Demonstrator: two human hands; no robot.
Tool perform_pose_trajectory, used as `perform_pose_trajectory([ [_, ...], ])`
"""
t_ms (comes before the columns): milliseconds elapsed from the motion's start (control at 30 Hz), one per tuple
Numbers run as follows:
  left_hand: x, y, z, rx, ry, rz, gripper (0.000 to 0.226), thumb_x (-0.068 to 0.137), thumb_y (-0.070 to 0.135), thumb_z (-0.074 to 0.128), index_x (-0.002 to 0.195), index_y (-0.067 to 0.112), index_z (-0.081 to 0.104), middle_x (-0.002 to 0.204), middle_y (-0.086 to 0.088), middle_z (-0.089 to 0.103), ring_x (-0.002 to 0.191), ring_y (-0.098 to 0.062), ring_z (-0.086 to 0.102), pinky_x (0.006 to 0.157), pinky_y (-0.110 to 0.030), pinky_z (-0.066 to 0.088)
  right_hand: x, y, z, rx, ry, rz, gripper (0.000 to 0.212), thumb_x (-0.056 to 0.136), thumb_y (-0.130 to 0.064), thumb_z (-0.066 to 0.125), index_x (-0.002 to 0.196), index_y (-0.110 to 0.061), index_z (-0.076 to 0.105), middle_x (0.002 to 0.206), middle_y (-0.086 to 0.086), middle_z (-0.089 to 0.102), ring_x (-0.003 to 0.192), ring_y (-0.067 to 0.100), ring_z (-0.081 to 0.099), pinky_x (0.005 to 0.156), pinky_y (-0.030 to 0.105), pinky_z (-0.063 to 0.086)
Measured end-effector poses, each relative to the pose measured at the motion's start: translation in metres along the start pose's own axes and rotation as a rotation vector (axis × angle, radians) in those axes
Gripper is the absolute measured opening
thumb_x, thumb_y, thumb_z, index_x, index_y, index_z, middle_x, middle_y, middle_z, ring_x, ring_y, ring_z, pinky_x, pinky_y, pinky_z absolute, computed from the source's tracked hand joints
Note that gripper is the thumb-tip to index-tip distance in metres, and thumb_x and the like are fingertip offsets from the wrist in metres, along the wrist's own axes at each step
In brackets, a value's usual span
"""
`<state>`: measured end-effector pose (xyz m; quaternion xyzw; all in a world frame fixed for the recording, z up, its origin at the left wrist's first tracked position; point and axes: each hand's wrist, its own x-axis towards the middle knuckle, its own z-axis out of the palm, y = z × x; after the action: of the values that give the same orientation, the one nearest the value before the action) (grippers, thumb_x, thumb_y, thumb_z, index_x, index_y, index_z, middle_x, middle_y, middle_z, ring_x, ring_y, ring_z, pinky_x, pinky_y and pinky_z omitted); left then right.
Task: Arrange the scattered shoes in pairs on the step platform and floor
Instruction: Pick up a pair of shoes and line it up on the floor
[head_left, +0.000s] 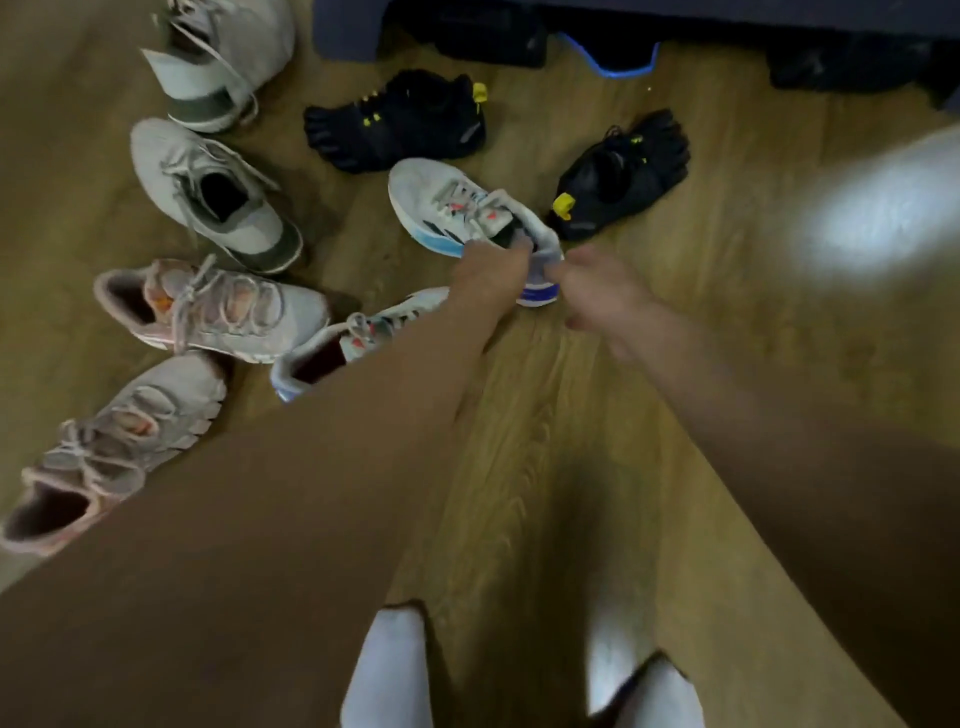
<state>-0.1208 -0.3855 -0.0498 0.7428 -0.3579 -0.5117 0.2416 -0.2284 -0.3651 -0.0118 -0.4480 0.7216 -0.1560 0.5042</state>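
A white running shoe with a blue sole (441, 205) lies on the wooden floor in the middle. My left hand (488, 273) grips its heel collar, fingers inside the opening. My right hand (597, 291) is at the back of the same heel, fingers curled against it. Its mate (332, 353) lies just left, partly under my left forearm. Two black toe shoes (400, 122) (623, 176) sit behind, apart. Two pink-grey sneakers (208, 306) (114, 441) and two grey-white sneakers (213, 192) (223, 57) line the left side.
A dark piece of furniture (348, 31) with dark items and a blue-edged thing (608, 57) beneath it spans the back. My two white-socked feet (384, 670) are at the bottom. A bright blurred patch (883, 208) is at right. No step platform is visible.
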Motion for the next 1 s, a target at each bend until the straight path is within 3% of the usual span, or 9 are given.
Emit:
perform_pose_trajectory([
  [133,0.050,-0.003,0.021,-0.093,-0.019,-0.134,0.046,0.090,0.038,0.059,0.123,0.007,0.052,0.115,-0.016,0.060,0.094,-0.036,0.062,0.083,-0.045,0.056,0.069,0.014,0.012,0.086,0.059,0.066,0.051,0.090,-0.033,0.057,0.134,-0.009,0.046,0.112,0.004,0.057,0.098,0.020,0.057,0.082,0.036,0.050],
  [267,0.075,-0.002,0.026,-0.180,-0.041,-0.223,0.044,0.091,0.024,0.061,0.127,0.008,0.043,0.106,-0.022,0.059,0.089,-0.036,0.065,0.079,-0.044,0.058,0.105,0.016,0.019,0.098,0.049,0.051,0.047,0.093,-0.028,0.055,0.133,-0.006,0.048,0.122,0.008,0.058,0.103,0.022,0.055,0.084,0.037,0.048],
  [333,0.078,0.001,0.022,-0.268,-0.038,-0.260,0.028,0.090,0.011,0.058,0.115,0.007,0.046,0.086,-0.025,0.059,0.067,-0.037,0.067,0.060,-0.043,0.060,0.112,0.017,0.023,-0.014,0.093,-0.015,0.041,0.093,-0.027,0.053,0.128,-0.005,0.053,0.120,0.011,0.059,0.107,0.027,0.057,0.082,0.037,0.047],
  [400,0.076,-0.002,0.022,-0.272,-0.021,-0.252,0.019,0.092,0.008,0.056,0.109,0.004,0.049,0.085,-0.027,0.060,0.059,-0.038,0.066,0.043,-0.040,0.056,0.114,0.019,0.030,-0.164,0.101,-0.066,0.040,0.093,-0.028,0.052,0.124,-0.003,0.054,0.112,0.013,0.058,0.103,0.029,0.058,0.073,0.034,0.044],
  [467,0.067,-0.009,0.024,-0.218,0.012,-0.196,0.020,0.091,0.010,0.057,0.109,0.002,0.052,0.093,-0.028,0.061,0.065,-0.041,0.066,0.041,-0.042,0.055,0.106,0.021,0.034,-0.345,0.123,-0.119,0.036,0.094,-0.030,0.049,0.117,-0.004,0.055,0.111,0.015,0.062,0.095,0.029,0.058,0.066,0.030,0.040],
  [600,0.036,-0.038,0.031,0.160,0.085,0.141,0.029,0.088,0.018,0.057,0.110,0.000,0.058,0.107,-0.024,0.064,0.092,-0.040,0.064,0.075,-0.045,0.056,0.084,0.030,0.018,-0.627,0.112,-0.187,0.027,0.090,-0.021,0.051,0.108,-0.003,0.060,0.116,0.019,0.063,0.103,0.034,0.061,0.067,0.026,0.040],
  [767,-0.019,-0.046,0.049,0.452,0.093,0.434,0.030,0.090,0.021,0.051,0.112,0.001,0.055,0.114,-0.025,0.060,0.106,-0.042,0.054,0.080,-0.040,0.041,0.042,0.048,-0.021,-0.687,0.042,-0.186,0.016,0.082,-0.009,0.048,0.071,-0.006,0.060,0.071,0.011,0.065,0.067,0.031,0.069,0.048,0.027,0.049],
  [833,-0.032,-0.037,0.062,0.518,0.044,0.508,0.030,0.089,0.019,0.049,0.113,0.003,0.055,0.116,-0.024,0.060,0.108,-0.043,0.053,0.081,-0.040,0.042,0.027,0.061,-0.041,-0.718,0.028,-0.174,0.014,0.086,-0.007,0.049,0.080,-0.003,0.061,0.074,0.006,0.061,0.078,0.030,0.069,0.054,0.025,0.045],
  [1000,-0.068,-0.025,0.107,0.658,-0.230,0.520,0.028,0.088,0.021,0.050,0.107,0.005,0.061,0.109,-0.018,0.064,0.098,-0.036,0.061,0.064,-0.032,0.042,-0.017,0.124,-0.091,-0.229,-0.077,0.109,0.004,0.089,-0.001,0.054,0.089,-0.002,0.058,0.085,0.015,0.065,0.061,0.021,0.062,0.047,0.024,0.054],
])
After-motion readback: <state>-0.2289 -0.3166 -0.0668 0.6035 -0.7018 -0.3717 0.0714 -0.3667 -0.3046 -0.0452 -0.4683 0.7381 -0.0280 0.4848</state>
